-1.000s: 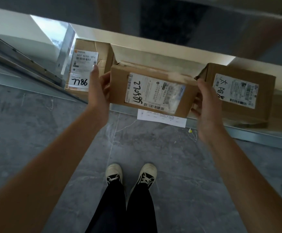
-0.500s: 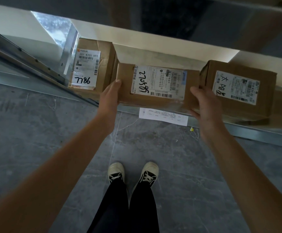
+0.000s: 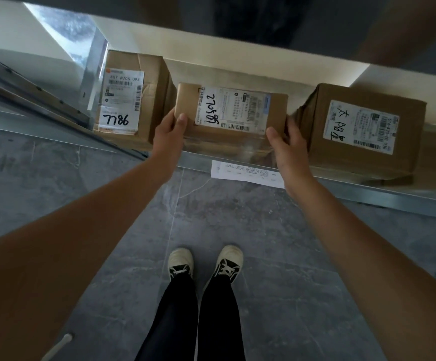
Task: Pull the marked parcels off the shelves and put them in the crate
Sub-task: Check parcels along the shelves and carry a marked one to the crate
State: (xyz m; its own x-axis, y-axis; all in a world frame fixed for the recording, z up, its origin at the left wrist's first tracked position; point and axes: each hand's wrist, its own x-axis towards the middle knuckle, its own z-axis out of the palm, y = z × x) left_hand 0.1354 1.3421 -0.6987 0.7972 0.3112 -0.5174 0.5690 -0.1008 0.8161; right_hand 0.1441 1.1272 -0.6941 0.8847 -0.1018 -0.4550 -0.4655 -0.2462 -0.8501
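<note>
Both hands grip the middle parcel [image 3: 231, 113] on the metal shelf [image 3: 367, 194]: left hand [image 3: 168, 138] and right hand [image 3: 288, 149] clasp its ends, fingers seemingly curled behind.

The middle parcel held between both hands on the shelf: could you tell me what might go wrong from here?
The middle parcel is gripped only at its ends by the left hand and right hand, so it could slip. The neighbouring parcel marked 7786 sits close and might get dragged. The paper slip hanging off the shelf edge could be knocked down.
</note>
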